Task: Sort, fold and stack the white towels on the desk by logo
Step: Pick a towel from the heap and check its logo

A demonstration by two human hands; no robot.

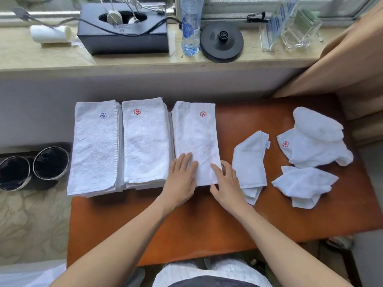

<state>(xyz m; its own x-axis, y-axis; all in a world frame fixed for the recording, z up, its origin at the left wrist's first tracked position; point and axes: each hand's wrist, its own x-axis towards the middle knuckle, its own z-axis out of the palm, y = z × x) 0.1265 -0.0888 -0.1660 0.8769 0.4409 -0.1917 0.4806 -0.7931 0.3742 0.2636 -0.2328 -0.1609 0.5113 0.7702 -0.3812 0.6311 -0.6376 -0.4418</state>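
Both hands are down on the near end of a folded red-logo towel [194,137], which lies flat on the desk [207,224] just right of the red-logo stack [145,141], their long edges almost touching. The left hand [182,177] presses flat, fingers straight and close together, on the corner nearest that stack. The right hand [227,183] sits at the corner farther from it, fingers loosely spread. I can't tell whether any of them hook under the edge.

The towel's long axis runs parallel to the stack's, its logo at the same far end, so I'd say it only needs carrying sideways onto the stack, with no turn. The left hand is the nearer one.

A blue-logo stack [93,146] sits just left of the red-logo stack, and 3 loose towels [315,146] wait well to its right.
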